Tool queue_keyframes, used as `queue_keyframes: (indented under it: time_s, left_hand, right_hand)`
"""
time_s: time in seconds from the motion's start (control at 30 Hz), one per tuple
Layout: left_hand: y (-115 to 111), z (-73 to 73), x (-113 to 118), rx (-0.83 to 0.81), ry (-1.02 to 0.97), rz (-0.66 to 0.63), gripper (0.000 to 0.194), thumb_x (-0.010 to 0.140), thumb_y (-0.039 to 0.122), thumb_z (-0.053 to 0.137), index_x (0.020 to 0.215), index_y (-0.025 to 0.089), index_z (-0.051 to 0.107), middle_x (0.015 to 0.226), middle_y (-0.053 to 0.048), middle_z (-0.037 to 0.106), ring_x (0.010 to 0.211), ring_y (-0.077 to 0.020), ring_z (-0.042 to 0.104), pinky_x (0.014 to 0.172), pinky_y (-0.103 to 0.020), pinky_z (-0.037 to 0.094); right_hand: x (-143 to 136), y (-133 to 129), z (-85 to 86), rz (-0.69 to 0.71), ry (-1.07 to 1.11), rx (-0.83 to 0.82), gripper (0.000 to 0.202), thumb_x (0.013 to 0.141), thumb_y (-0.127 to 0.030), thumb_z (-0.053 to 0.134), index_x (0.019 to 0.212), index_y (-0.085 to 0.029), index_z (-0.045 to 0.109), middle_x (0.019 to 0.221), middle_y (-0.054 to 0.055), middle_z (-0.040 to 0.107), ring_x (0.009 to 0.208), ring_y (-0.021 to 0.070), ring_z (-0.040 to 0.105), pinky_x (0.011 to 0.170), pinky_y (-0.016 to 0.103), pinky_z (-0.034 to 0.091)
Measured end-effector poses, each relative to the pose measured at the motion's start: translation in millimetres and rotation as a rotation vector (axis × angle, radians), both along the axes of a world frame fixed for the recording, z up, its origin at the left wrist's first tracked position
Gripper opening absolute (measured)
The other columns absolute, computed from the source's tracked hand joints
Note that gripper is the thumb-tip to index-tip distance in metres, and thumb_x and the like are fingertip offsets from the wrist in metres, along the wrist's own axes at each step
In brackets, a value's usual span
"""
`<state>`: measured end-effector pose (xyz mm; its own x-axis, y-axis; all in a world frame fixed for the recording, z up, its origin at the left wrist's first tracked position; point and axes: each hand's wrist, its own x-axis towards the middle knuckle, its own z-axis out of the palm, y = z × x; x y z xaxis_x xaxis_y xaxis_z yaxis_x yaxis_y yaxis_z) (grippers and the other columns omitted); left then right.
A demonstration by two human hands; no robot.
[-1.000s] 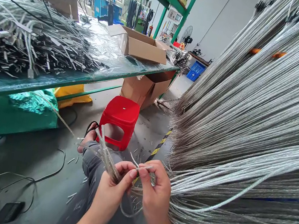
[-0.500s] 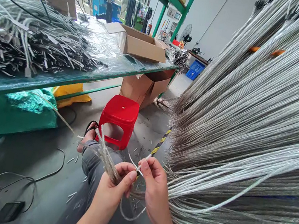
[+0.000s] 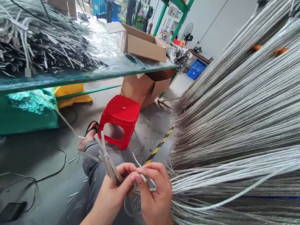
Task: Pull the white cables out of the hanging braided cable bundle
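A small bundle of clear-sheathed cable ends (image 3: 105,159) lies in my left hand (image 3: 115,191), its free tips pointing up and away over my knee. My left thumb and forefinger are pinched together at the inner side of the bundle. Fingertip to fingertip with it, my right hand (image 3: 156,196) is closed on a thin white wire (image 3: 137,160), whose end sticks up past the fingers. The exact grip point is hidden by the fingertips. Right of my hands, a large mass of silvery cables (image 3: 244,170) hangs and spreads outward.
A red stool (image 3: 121,111) stands ahead, near my foot. On the left, a green workbench (image 3: 111,68) carries a heap of cables (image 3: 35,39) and an open cardboard box (image 3: 146,46). Another carton (image 3: 139,87) sits beneath it. A black pedal (image 3: 11,212) lies on the floor.
My right hand has turned and its fingers have curled in closer to my left fingertips. The wire loop beneath my hands has become smaller. My left hand has barely moved.
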<state>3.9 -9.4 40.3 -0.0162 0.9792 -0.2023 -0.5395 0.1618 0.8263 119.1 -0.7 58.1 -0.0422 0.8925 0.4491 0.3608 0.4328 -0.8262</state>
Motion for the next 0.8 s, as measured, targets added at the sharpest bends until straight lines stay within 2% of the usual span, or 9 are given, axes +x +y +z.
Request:
queue_keyframes:
  time_s: [0.07, 0.1, 0.2, 0.27, 0.37, 0.43, 0.5, 0.67, 0.8]
  left_hand:
    - [-0.4, 0.5, 2.8, -0.002, 0.0, 0.03, 0.027, 0.073, 0.04, 0.077, 0.079, 0.017, 0.066, 0.067, 0.003, 0.054, 0.054, -0.0084, 0.041, 0.051, -0.02, 0.036]
    - [-0.8, 0.7, 3.8, -0.002, 0.0, 0.027, 0.026, 0.074, 0.04, 0.077, 0.079, 0.017, 0.066, 0.067, 0.003, 0.055, 0.054, -0.0085, 0.042, 0.051, -0.02, 0.036]
    - [-2.0, 1.4, 4.2, 0.004, -0.001, 0.01, 0.024, 0.075, 0.039, 0.076, 0.08, 0.017, 0.068, 0.066, 0.003, 0.054, 0.053, -0.0077, 0.042, 0.05, -0.019, 0.035]
    - [-2.4, 1.8, 3.0, 0.018, -0.002, -0.001, 0.023, 0.075, 0.038, 0.077, 0.079, 0.016, 0.068, 0.063, 0.004, 0.053, 0.052, -0.0072, 0.041, 0.05, -0.019, 0.035]
    - [-2.5, 1.3, 0.9, 0.028, -0.003, -0.011, 0.024, 0.074, 0.038, 0.077, 0.079, 0.016, 0.069, 0.062, 0.004, 0.052, 0.051, -0.0066, 0.04, 0.05, -0.018, 0.035]
    - [-2.5, 0.5, -0.2, 0.025, 0.008, -0.017, 0.024, 0.077, 0.039, 0.075, 0.081, 0.017, 0.068, 0.062, 0.005, 0.052, 0.052, -0.0066, 0.04, 0.051, -0.018, 0.035]
    - [-2.5, 0.0, -0.9, 0.018, 0.015, -0.02, 0.023, 0.079, 0.039, 0.073, 0.081, 0.016, 0.067, 0.062, 0.005, 0.051, 0.053, -0.0067, 0.041, 0.052, -0.018, 0.035]
    - [-1.6, 0.7, -1.4, -0.025, -0.031, -0.06, 0.025, 0.08, 0.039, 0.072, 0.075, 0.015, 0.065, 0.061, 0.005, 0.048, 0.05, -0.0059, 0.04, 0.049, -0.018, 0.034]
    - [-2.6, -0.8, 1.0, -0.024, -0.015, -0.046, 0.024, 0.08, 0.038, 0.072, 0.08, 0.015, 0.068, 0.063, 0.004, 0.051, 0.049, -0.005, 0.041, 0.047, -0.017, 0.033]
  right_hand:
    - [-3.3, -4.4, -3.9, -0.048, 0.048, -0.014, 0.011, 0.087, -0.02, 0.065, 0.093, -0.029, 0.07, 0.092, 0.003, 0.061, 0.087, 0.0185, 0.059, 0.079, 0.032, 0.047]
    - [-5.2, -5.2, -5.0, -0.057, 0.123, -0.072, 0.007, 0.088, -0.024, 0.064, 0.089, -0.027, 0.069, 0.09, 0.003, 0.061, 0.086, 0.0184, 0.058, 0.078, 0.031, 0.047]
    - [-9.8, -1.7, -4.5, 0.003, 0.493, -0.413, 0.019, 0.088, -0.04, 0.063, 0.079, -0.023, 0.063, 0.081, 0.001, 0.055, 0.072, 0.0158, 0.053, 0.063, 0.027, 0.047]
    - [-11.5, 2.8, -2.0, 0.091, 0.726, -0.649, 0.026, 0.083, -0.047, 0.068, 0.078, -0.022, 0.061, 0.077, 0.0, 0.051, 0.066, 0.0143, 0.048, 0.052, 0.024, 0.044]
    - [-12.1, 7.4, 0.4, 0.171, 0.863, -0.809, 0.031, 0.075, -0.048, 0.075, 0.078, -0.021, 0.061, 0.075, -0.001, 0.05, 0.064, 0.0139, 0.047, 0.05, 0.024, 0.044]
    - [-11.3, 8.1, -0.8, 0.157, 0.835, -0.785, 0.029, 0.078, -0.047, 0.073, 0.079, -0.02, 0.062, 0.075, -0.001, 0.051, 0.065, 0.0134, 0.047, 0.056, 0.025, 0.046]
    - [-9.5, 7.7, -3.7, 0.102, 0.752, -0.695, 0.026, 0.081, -0.045, 0.071, 0.08, -0.02, 0.063, 0.077, -0.001, 0.053, 0.069, 0.0134, 0.048, 0.064, 0.025, 0.047]
    - [-3.0, 6.1, -7.6, 0.086, 0.421, -0.479, 0.019, 0.088, -0.04, 0.064, 0.095, -0.023, 0.067, 0.091, 0.001, 0.061, 0.081, 0.0149, 0.054, 0.075, 0.026, 0.045]
    - [-0.5, 4.8, -3.2, 0.013, 0.256, -0.306, 0.017, 0.089, -0.035, 0.063, 0.079, -0.021, 0.063, 0.088, 0.001, 0.059, 0.082, 0.0162, 0.056, 0.077, 0.027, 0.043]
